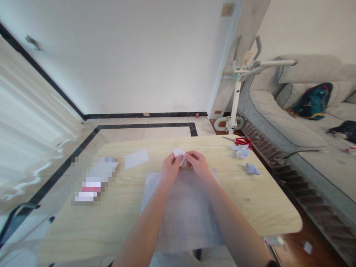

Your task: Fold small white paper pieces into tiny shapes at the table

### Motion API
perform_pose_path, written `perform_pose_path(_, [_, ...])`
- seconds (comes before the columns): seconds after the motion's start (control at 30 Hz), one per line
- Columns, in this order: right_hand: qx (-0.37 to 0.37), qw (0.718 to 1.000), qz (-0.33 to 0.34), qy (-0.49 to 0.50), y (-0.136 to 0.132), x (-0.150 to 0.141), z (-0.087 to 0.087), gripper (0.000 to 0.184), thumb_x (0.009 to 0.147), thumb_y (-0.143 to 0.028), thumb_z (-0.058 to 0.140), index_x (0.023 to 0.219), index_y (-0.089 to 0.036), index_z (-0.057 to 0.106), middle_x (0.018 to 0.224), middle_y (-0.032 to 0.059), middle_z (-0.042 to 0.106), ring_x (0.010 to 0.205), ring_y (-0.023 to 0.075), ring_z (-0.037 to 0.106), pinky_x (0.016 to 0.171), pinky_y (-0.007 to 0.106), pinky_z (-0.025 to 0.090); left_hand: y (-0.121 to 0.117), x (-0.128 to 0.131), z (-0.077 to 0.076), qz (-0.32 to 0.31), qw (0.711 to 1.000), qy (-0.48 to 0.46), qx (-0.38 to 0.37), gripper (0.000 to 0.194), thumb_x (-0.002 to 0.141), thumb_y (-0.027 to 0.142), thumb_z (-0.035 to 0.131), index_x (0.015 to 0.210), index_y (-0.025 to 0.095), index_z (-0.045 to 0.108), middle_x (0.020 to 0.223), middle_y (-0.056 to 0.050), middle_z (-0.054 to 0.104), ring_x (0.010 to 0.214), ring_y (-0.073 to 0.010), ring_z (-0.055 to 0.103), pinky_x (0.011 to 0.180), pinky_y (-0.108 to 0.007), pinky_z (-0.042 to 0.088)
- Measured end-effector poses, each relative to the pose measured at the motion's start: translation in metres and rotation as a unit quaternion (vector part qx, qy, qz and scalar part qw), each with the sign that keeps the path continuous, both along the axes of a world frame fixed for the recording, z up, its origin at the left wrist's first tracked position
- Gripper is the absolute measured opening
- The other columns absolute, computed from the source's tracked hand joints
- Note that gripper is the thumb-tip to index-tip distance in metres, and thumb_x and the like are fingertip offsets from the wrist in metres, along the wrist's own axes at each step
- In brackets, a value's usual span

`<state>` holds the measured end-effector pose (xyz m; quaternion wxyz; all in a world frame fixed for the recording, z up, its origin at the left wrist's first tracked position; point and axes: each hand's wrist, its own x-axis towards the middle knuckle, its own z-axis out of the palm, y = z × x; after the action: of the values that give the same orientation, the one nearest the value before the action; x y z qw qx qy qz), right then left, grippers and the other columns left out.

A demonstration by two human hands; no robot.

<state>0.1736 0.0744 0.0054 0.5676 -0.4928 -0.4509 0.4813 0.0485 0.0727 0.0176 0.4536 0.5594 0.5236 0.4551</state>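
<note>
Just beyond the far edge of the printed sheet (pixel 189 218), my left hand (pixel 170 167) and right hand (pixel 198 163) pinch the small white paper (pixel 177 152), which uneven pulling could tear or crease askew.

The person's left forearm (pixel 146 224) and right forearm (pixel 230 218) are bare along their visible length, each broadening toward the near end. At the near right a blackish edge (pixel 272 263) borders the arm, too cropped to tell sleeve from band. A smaller dark sliver (pixel 110 264) shows near left.
</note>
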Motion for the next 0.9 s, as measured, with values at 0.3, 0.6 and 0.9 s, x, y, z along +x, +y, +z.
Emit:
perform_pose_path(0.3, [0.033, 0.999, 0.021, -0.036, -0.0015, 0.0027, -0.0018, 0.02, 0.072, -0.036, 0.063, 0.066, -0.018, 0.058, 0.051, -0.004, 0.049, 0.049, 0.01, 0.042, 0.048, 0.024, 0.032, 0.0001, -0.0009, 0.0028, 0.013, 0.999, 0.007, 0.031, 0.029, 0.078, 0.039, 0.053, 0.071, 0.012, 0.064, 0.061, -0.001, 0.057, 0.059, -0.0119, 0.05, 0.053, -0.021, 0.037])
perform_pose_path(0.6, [-0.006, 1.0, 0.009, 0.011, -0.0005, -0.0029, -0.0041, 0.021, 0.071, -0.039, 0.064, 0.068, -0.018, 0.058, 0.051, -0.0044, 0.049, 0.046, 0.01, 0.042, 0.046, 0.024, 0.032, -0.0021, -0.0009, 0.001, 0.038, 0.997, 0.042, 0.057, 0.031, 0.081, 0.04, 0.052, 0.077, 0.013, 0.066, 0.067, -0.003, 0.064, 0.064, -0.0142, 0.056, 0.055, -0.022, 0.04])
perform_pose_path(0.9, [0.018, 1.0, -0.018, 0.014, 0.0003, -0.0007, -0.0036, 0.019, 0.069, -0.034, 0.064, 0.065, -0.019, 0.054, 0.05, -0.0058, 0.046, 0.046, 0.0096, 0.041, 0.045, 0.023, 0.031, 0.0002, 0.0013, -0.0047, -0.019, 0.999, 0.028, 0.026, 0.031, 0.08, 0.038, 0.054, 0.09, 0.013, 0.068, 0.077, -0.005, 0.068, 0.065, -0.0155, 0.061, 0.057, -0.023, 0.045])
